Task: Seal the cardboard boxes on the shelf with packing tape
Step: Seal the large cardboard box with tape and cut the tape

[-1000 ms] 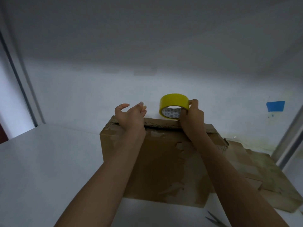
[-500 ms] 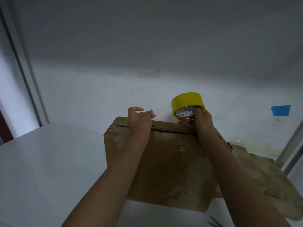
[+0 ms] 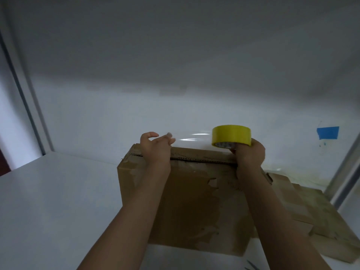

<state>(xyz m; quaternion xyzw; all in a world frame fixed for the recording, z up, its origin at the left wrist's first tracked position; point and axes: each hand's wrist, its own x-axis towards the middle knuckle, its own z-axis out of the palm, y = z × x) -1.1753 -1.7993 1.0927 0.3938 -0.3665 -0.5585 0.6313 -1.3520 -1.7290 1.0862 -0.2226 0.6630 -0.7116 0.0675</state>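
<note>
Firmly, right hand (image 3: 250, 154) grips tape roll (image 3: 231, 135); left hand (image 3: 155, 151) rests uncurled on box (image 3: 194, 201).

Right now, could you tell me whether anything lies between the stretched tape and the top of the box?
Nothing visible does. The clear strip runs from the left hand to the yellow roll in the right hand, just above the box top; the edge between the hands is bare cardboard.

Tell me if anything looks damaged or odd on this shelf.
The cardboard box looks worn: its front face has torn, peeled patches where the surface paper is ripped away. Flattened cardboard lies beside it, to the right.
</note>
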